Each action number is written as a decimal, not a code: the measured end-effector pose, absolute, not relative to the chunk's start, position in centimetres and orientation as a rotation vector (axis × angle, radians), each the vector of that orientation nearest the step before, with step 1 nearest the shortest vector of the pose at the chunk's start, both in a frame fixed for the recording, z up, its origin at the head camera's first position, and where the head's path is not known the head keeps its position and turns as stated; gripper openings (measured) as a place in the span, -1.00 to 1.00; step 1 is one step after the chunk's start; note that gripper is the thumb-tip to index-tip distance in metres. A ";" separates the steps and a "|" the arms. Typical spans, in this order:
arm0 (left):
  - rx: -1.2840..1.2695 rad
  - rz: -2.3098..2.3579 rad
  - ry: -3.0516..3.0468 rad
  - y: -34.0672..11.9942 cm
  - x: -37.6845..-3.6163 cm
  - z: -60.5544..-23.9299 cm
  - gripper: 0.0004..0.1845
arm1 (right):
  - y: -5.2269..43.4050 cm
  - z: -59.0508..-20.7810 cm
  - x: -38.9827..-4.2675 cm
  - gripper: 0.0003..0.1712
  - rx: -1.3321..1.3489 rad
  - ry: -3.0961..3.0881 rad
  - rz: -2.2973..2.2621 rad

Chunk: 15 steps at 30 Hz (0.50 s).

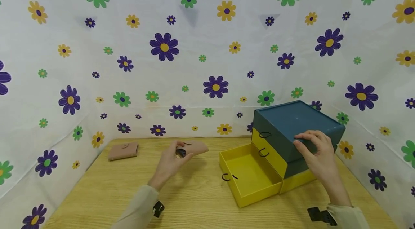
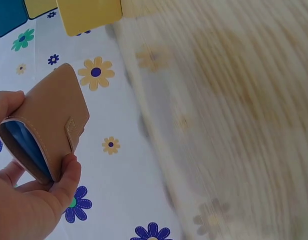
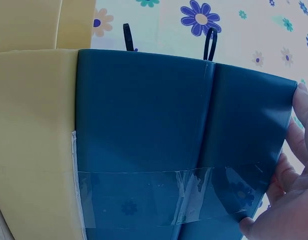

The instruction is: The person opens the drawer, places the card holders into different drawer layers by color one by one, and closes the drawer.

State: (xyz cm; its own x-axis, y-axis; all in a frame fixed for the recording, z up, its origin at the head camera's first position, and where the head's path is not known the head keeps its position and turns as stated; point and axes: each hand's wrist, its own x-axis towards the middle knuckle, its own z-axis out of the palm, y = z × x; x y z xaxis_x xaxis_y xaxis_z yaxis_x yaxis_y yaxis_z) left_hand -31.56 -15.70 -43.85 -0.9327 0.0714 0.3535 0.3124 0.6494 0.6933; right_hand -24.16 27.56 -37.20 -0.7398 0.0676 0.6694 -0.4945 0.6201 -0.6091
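My left hand point(image 1: 170, 162) grips a pinkish-tan leather-look case point(image 1: 196, 147) above the left-middle of the table. In the left wrist view, fingers and thumb pinch the case point(image 2: 53, 115) around its gaping end, which shows a blue lining; a small strap closes over one side. My right hand point(image 1: 319, 151) rests with loosely bent, spread fingers at the upper edge of a blue and yellow drawer box point(image 1: 298, 117). In the right wrist view, its fingers lie along the blue top edge, the thumb lower on the side. The bottom yellow drawer point(image 1: 259, 194) is pulled out, with nothing inside.
A pink wallet point(image 1: 123, 151) with a snap tab lies at the table's back left. Black loop pulls point(image 1: 264, 152) stick out from the drawer fronts. A white flowered cloth point(image 1: 194, 88) stands behind and beside the wooden table point(image 1: 188, 203). Clear tape point(image 3: 138, 197) crosses the box's side.
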 end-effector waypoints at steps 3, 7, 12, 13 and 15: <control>-0.324 -1.167 -2.553 -15.2 -31.6 -44.0 -0.54 | 27.5 -37.1 -24.2 -0.83 0.334 -2.173 1.087; -0.338 -1.195 -2.525 -14.5 -31.6 -44.0 -0.55 | 27.4 -37.1 -24.2 -0.83 0.329 -2.178 1.085; -0.395 -1.221 -2.480 -13.4 -31.8 -44.1 -0.56 | 27.5 -37.2 -24.2 -0.83 0.324 -2.182 1.087; -0.415 -1.233 -2.466 -13.2 -31.8 -44.2 -0.57 | 27.5 -37.2 -24.2 -0.83 0.323 -2.182 1.089; -0.454 -1.247 -2.437 -12.8 -31.9 -44.3 -0.57 | 27.5 -37.2 -24.2 -0.83 0.320 -2.182 1.095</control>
